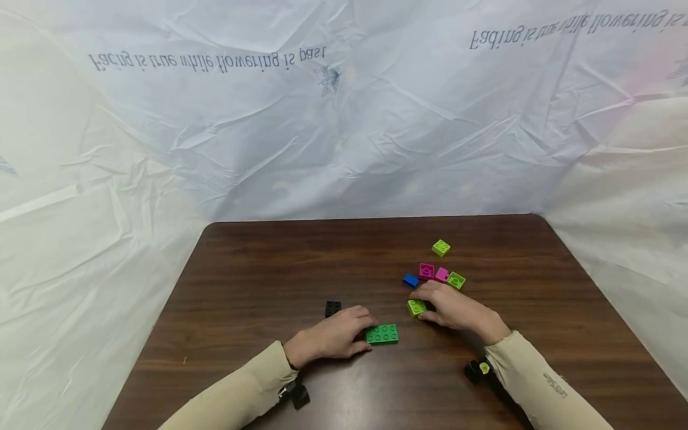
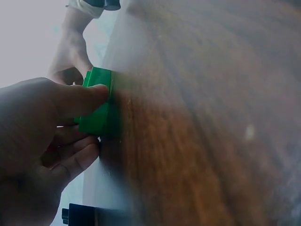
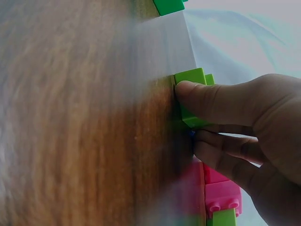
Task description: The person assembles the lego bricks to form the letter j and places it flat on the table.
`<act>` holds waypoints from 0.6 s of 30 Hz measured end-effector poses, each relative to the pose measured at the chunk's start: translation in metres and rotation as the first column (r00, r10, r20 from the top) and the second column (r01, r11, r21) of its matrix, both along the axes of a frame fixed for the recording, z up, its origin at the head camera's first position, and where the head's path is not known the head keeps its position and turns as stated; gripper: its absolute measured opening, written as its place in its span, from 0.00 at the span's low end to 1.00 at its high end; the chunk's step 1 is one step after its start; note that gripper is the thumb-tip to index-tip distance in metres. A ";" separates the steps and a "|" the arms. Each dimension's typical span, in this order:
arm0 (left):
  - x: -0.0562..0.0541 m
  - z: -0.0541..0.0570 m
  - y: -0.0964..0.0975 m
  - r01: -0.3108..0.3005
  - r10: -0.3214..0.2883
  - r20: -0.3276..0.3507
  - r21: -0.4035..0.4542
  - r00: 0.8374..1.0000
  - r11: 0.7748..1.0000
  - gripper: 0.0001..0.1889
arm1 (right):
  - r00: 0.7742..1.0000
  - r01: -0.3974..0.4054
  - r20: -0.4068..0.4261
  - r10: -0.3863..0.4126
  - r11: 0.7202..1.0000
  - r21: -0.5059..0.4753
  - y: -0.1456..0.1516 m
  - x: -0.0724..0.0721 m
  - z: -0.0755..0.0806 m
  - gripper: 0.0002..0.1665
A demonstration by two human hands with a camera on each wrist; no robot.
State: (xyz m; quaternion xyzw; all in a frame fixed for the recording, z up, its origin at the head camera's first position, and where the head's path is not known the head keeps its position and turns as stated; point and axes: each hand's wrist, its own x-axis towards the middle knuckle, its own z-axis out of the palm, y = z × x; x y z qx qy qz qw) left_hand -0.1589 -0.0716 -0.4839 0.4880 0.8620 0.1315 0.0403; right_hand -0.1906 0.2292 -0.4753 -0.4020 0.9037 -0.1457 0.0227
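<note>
My left hand (image 1: 340,332) grips the left end of a long green brick (image 1: 383,334) with two rows of studs, thumb on its near side and fingers on the far side. In the left wrist view the thumb presses the green brick (image 2: 96,106) low by the tabletop. My right hand (image 1: 454,306) pinches a lime-green brick (image 1: 416,307), its studs facing up. The right wrist view has the thumb flat on the side of that lime brick (image 3: 192,77). A black brick (image 1: 332,308) sits just behind my left hand.
Beyond my right hand lie a blue brick (image 1: 411,280), a magenta brick (image 1: 426,270), a pink brick (image 1: 441,274) and an overturned lime brick (image 1: 456,280). Farther back is another lime brick (image 1: 441,248). The brown wooden table (image 1: 258,269) meets white printed sheeting (image 1: 344,149) behind.
</note>
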 end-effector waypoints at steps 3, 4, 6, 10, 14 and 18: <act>0.001 0.001 0.002 -0.008 0.008 -0.009 -0.015 1.000 1.000 0.19 | 1.000 -0.012 -0.014 0.013 1.000 0.008 0.000 0.000 0.000 0.23; 0.001 0.001 0.001 -0.010 0.010 -0.012 -0.017 1.000 1.000 0.19 | 1.000 -0.018 -0.018 0.019 1.000 0.012 0.000 0.000 0.000 0.23; 0.002 0.000 0.002 -0.014 0.013 -0.017 -0.020 1.000 1.000 0.18 | 0.999 -0.031 -0.029 0.031 0.999 0.020 0.000 0.000 0.000 0.22; 0.002 0.000 0.002 -0.026 0.026 -0.026 -0.028 0.999 0.999 0.16 | 0.998 -0.040 -0.043 0.041 0.999 0.022 -0.001 -0.002 0.000 0.22; 0.001 0.002 0.005 -0.047 0.046 -0.033 -0.036 0.998 0.998 0.15 | 0.997 -0.036 -0.066 0.037 0.999 0.010 -0.002 -0.004 0.001 0.21; 0.003 0.004 0.006 -0.058 0.058 -0.007 -0.042 0.998 0.997 0.14 | 0.997 -0.044 -0.069 0.045 0.999 0.008 -0.002 -0.002 0.000 0.21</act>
